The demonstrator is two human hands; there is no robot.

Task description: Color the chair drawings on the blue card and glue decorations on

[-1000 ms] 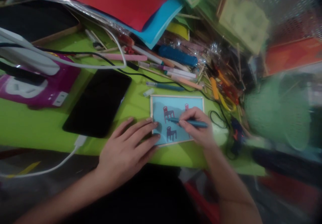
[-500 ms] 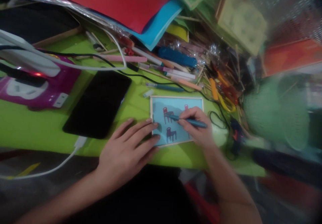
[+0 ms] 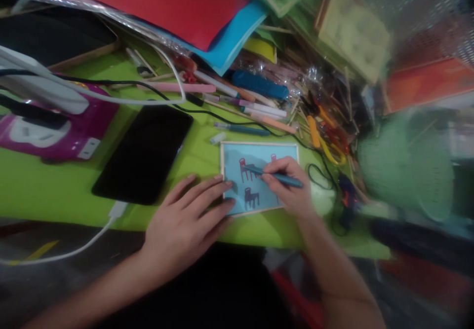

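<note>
A light-blue card (image 3: 233,151) with a pale thin border lies on the green tabletop, bearing several chair drawings in red and dark purple. Pinched in my right hand (image 3: 291,186) is a blue pen (image 3: 287,178), its tip at the upper-left chair drawing (image 3: 247,170). The hand covers part of the card's right side. Flat beside it, my left hand (image 3: 188,215) has its fingers spread, with the fingertips resting on the card's left edge. A capped blue pen (image 3: 242,128) and a small whitish piece (image 3: 217,138) lie just above the card.
Left of the card lies a black phone (image 3: 144,154) with a white cable (image 3: 99,233). A purple power strip (image 3: 99,122) sits farther left. Behind are pens, sticks, yellow-handled pliers (image 3: 329,146) and coloured sheets (image 3: 166,8). A green basket (image 3: 407,161) stands at right.
The pen tip has shifted very slightly within the upper-left chair drawing. My left hand stays in place on the card's edge.
</note>
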